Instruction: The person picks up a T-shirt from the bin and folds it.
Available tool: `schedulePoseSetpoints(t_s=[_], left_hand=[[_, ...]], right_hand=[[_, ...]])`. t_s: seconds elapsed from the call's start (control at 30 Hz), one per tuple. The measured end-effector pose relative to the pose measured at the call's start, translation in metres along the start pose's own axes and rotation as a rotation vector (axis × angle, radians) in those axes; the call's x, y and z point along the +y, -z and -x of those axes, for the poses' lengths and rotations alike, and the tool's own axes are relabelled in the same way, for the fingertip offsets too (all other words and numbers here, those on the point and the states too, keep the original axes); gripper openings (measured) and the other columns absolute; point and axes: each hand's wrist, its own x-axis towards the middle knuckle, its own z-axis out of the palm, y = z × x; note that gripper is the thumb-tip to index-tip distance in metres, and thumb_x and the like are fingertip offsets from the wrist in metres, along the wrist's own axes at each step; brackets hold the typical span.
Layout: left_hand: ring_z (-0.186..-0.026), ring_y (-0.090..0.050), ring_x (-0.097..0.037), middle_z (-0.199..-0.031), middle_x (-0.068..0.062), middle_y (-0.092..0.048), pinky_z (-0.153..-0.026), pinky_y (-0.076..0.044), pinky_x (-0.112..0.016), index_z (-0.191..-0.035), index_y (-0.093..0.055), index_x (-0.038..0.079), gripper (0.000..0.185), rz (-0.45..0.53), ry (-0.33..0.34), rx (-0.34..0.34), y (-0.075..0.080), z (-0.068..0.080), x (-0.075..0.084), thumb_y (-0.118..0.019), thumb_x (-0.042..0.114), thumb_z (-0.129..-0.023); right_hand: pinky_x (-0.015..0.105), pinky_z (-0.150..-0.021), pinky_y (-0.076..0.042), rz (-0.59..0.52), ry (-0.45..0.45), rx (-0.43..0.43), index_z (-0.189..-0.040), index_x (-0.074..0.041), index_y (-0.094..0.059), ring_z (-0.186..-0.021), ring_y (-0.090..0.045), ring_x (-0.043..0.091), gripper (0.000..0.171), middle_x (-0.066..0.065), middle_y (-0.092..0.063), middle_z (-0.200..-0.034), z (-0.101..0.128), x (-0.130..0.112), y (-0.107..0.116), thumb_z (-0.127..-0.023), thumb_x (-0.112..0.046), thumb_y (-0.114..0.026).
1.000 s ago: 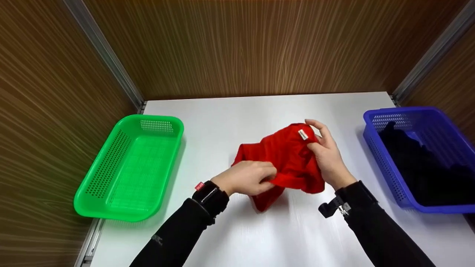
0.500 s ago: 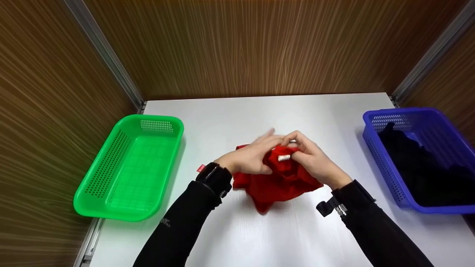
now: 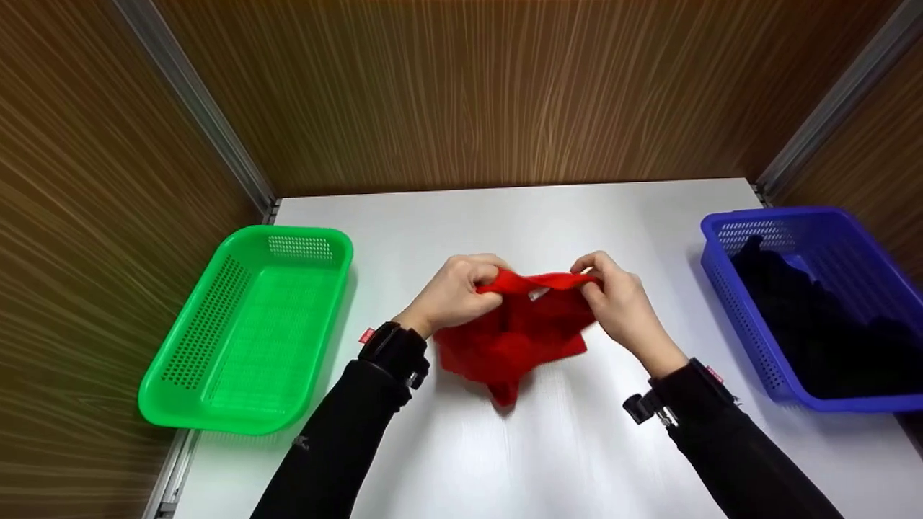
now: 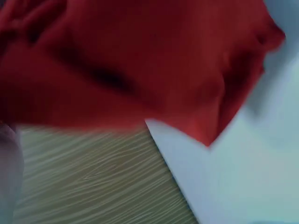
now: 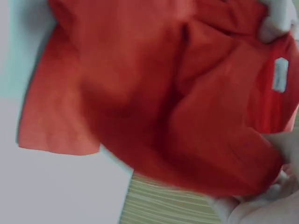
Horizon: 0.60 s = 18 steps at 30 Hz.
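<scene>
Both hands are up over the middle of the white table, and between them hangs a red cloth. The left hand has its fingers curled tight, pinching the cloth's top edge at the left end. The right hand does the same at the right end, thumb and fingers closed on the hem. The edge runs taut between the 2 grips, a small white label showing just under it near the middle. Below, the cloth sags in loose folds, its lowest point down close to the table. The right wrist view is all red fabric, with the label at the far side; the left wrist view is blurred red above the table edge. A green basket sits well off to the left. A blue basket sits well off to the right, dark clothes heaped inside.
</scene>
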Motion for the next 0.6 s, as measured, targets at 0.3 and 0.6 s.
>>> schedulePoseSetpoints(t_s=[0.3,0.6], left_hand=[[-0.080,-0.056,-0.012,-0.083,-0.001,-0.059,-0.077,-0.045,-0.027,-0.107,-0.055,0.011,0.026,0.123,0.242,-0.003,0.020,0.007,-0.003,-0.070,0.005,-0.087],[-0.071,-0.052,-0.012,-0.069,0.007,-0.057,-0.069,-0.042,-0.027,-0.086,-0.072,0.012,0.006,-0.199,0.437,-0.431,0.045,0.014,-0.001,-0.077,0.012,-0.084]], right_hand=[[0.028,-0.074,-0.053,-0.212,-0.096,-0.110,-0.113,-0.006,-0.059,-0.085,-0.064,0.019,0.034,0.009,-0.068,-0.099,-0.001,0.011,0.005,-0.092,-0.024,-0.078],[0.051,-0.069,-0.055,0.419,0.267,-0.039,-0.103,-0.007,-0.074,-0.080,-0.067,0.032,0.026,0.011,-0.068,-0.089,0.003,0.025,0.008,-0.081,0.007,-0.071]])
